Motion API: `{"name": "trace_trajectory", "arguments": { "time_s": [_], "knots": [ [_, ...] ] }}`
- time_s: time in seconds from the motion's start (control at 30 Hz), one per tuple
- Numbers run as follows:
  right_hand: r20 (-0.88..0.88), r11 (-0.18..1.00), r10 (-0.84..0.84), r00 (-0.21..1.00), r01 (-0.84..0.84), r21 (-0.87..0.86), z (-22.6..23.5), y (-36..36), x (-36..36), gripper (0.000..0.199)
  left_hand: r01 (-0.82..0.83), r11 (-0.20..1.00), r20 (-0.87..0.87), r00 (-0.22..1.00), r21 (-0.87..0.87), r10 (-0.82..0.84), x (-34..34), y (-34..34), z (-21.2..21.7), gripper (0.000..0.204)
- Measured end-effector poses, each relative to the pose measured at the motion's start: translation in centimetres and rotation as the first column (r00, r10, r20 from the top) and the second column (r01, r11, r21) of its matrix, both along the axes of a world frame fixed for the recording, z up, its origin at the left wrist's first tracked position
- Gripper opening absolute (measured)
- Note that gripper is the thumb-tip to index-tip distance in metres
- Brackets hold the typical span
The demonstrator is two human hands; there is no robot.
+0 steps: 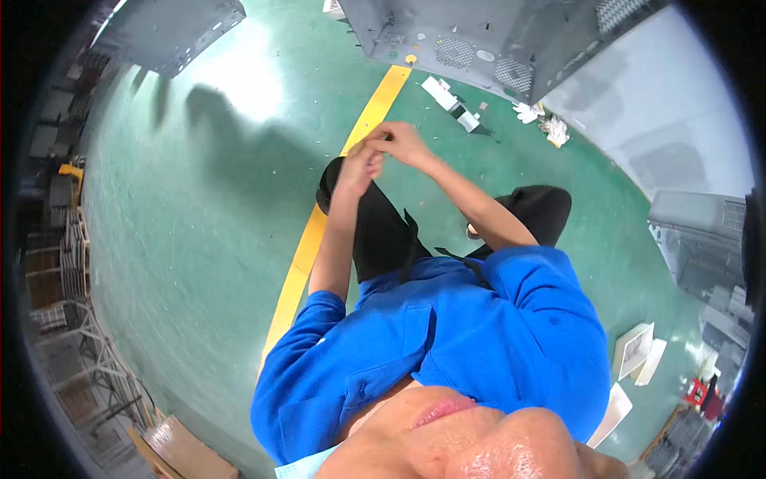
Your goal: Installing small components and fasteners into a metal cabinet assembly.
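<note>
Although the hands meet near the centre of the view, nothing can be confirmed between them. Listed by size, the green floor (pixel 175 223) comes first, crossed by a yellow line (pixel 300 263). A large grey metal enclosure (pixel 495 44), with perforated panels, stands on it ahead of the person. At lower left lies a brown cardboard package (pixel 187 451) with a glossy surface; its inside does not show. At right rests 1 open white box (pixel 636 351); its contents cannot be made out, and a white piece (pixel 651 362) sits just beside it. The left hand (pixel 363 169) is above the knee, fingers curled; the right hand (pixel 404 145) is bent, its fingertips meeting the left. Whether either grips a small item cannot be told. The nearest loose article, a white strip (pixel 451 104) with a black band, lies flat on the floor, ahead and to the right of the hands, near the enclosure's lower edge. Judged by appearance, it is light and fairly stiff, with low risk of breakage; slipperiness is undetermined. A pinch across its narrow width, near the band, appears the soundest hold. Smallest are 2 crumpled white gloves (pixel 527 112), apparently soft fabric, lying near the enclosure, best lifted by a cuff.
</note>
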State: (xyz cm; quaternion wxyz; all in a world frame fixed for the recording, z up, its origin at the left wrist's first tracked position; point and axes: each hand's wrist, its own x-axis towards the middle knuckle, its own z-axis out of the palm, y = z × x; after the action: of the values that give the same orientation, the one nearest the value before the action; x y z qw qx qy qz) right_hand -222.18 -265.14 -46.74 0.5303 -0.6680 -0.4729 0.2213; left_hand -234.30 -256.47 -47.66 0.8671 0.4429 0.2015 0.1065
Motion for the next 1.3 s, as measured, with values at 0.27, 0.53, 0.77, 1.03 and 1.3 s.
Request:
{"name": "trace_trajectory", "arguments": {
  "time_s": [0.27, 0.53, 0.77, 1.03, 1.3],
  "knots": [
    [-0.319, 0.989, 0.151, 0.936, -0.14, 0.055, 3.0, -17.7, 4.4, 0.02, 0.232, 0.972, -0.006, 0.973, 0.026, -0.232, 3.8, -14.5, 1.8, 0.029],
    [0.111, 0.919, 0.315, 0.943, -0.274, -0.285, 5.4, -21.2, 5.4, 0.014, 0.553, 0.829, 0.172, 0.828, -0.086, -0.534, 3.9, -17.8, -0.4, 0.028],
    [0.563, 0.974, 0.062, 0.824, 0.072, -0.213, 9.5, -22.1, 1.6, 0.013, 0.13, 0.986, 0.0, 0.991, 0.104, -0.131, 3.3, -4.3, -2.5, 0.039],
    [0.434, 0.998, 0.052, 0.9, -0.037, -0.043, 14.0, -15.8, -5.4, 0.013, -0.303, 0.941, 0.183, 0.927, -0.153, 0.328, 2.7, 14.7, 3.8, 0.051],
    [0.405, 0.995, 0.021, 0.914, 0.019, -0.094, 14.8, -8.9, -10.8, 0.013, -0.466, 0.884, 0.299, 0.851, 0.048, 0.432, -0.2, 18.1, 6.3, 0.012]
  ]
}}
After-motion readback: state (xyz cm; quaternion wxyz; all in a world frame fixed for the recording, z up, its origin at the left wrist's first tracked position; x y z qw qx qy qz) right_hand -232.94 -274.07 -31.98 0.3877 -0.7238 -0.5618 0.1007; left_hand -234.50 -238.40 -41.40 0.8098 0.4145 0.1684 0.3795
